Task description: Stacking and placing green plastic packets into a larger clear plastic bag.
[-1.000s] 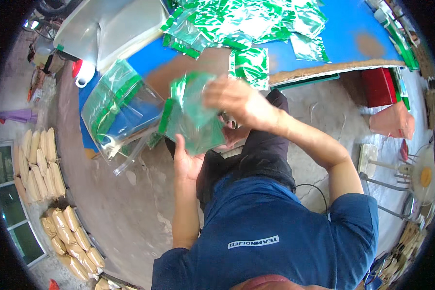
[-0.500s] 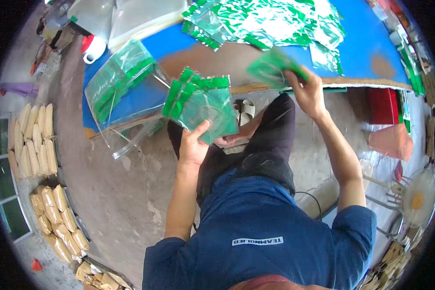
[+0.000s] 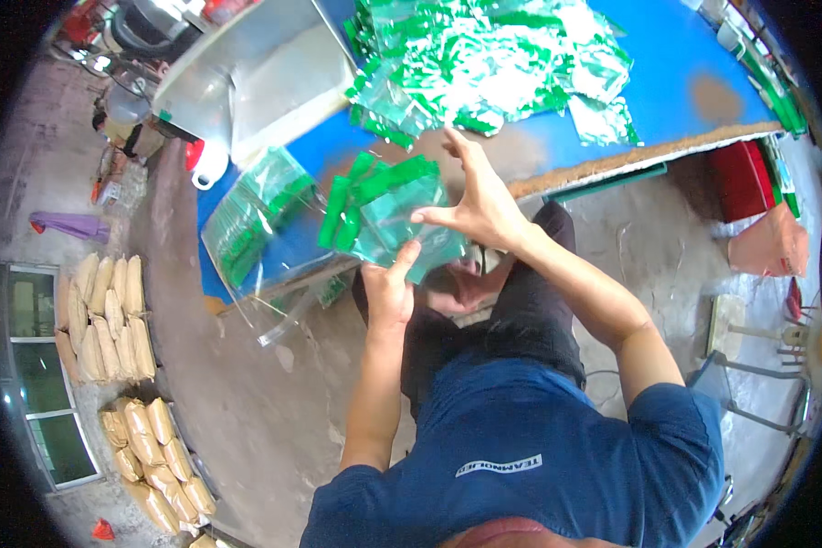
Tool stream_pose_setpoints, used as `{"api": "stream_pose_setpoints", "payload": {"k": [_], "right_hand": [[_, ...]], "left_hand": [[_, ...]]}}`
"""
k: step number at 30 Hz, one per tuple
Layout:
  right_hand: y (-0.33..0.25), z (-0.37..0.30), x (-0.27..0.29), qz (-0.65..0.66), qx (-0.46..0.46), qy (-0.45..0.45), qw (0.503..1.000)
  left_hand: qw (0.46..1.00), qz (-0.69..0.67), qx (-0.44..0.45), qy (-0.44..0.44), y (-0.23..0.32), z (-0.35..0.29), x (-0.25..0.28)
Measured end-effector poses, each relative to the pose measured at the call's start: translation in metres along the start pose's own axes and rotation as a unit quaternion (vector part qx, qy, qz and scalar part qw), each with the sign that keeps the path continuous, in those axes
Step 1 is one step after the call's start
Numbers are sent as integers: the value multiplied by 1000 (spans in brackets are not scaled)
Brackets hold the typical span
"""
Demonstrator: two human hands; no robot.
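Observation:
My left hand point(image 3: 391, 290) grips a fanned stack of clear plastic bags with green bands point(image 3: 388, 187), its thumb lying across the near edge. Over the right side of that stack, my right hand point(image 3: 486, 205) is open. Its thumb reaches onto or just above the bags, and its fingers stretch away toward the table. A large heap of similar shiny green and clear bags point(image 3: 493, 68) covers the far part of the blue table point(image 3: 667, 82). To the left, a clear outer bag packed with green-banded bags point(image 3: 260, 215) hangs partly over the table's edge.
A metal tray point(image 3: 274, 78) rests at the table's back left, near a white container with a red top point(image 3: 212, 164). Brown packed sacks point(image 3: 110, 310) and shiny tan packages point(image 3: 160, 461) are stacked at left. A red box point(image 3: 742, 181) and pink bin point(image 3: 769, 239) stand right.
My right hand has moved left from the table edge to the stack and no longer holds the green-banded bag it had. The view has shifted, and my left hand still holds the stack.

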State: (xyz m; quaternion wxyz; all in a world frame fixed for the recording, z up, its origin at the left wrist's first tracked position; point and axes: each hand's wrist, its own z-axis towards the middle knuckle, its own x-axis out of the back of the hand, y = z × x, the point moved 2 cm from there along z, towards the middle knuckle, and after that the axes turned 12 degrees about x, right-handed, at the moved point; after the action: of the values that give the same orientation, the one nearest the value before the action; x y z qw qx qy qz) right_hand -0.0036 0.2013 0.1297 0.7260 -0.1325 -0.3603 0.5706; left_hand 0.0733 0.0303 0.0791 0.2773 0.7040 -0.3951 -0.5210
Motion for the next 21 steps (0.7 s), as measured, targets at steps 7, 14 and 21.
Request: {"api": "stream_pose_setpoints", "payload": {"k": [7, 14, 21], "right_hand": [[49, 29, -4, 187, -53, -142, 971], [50, 2, -18, 69, -61, -116, 989], [50, -1, -1, 76, -59, -185, 978]], "left_hand": [[893, 407, -188, -43, 73, 49, -4], [946, 231, -203, -104, 51, 67, -23], [942, 275, -187, -44, 36, 72, -18]]}}
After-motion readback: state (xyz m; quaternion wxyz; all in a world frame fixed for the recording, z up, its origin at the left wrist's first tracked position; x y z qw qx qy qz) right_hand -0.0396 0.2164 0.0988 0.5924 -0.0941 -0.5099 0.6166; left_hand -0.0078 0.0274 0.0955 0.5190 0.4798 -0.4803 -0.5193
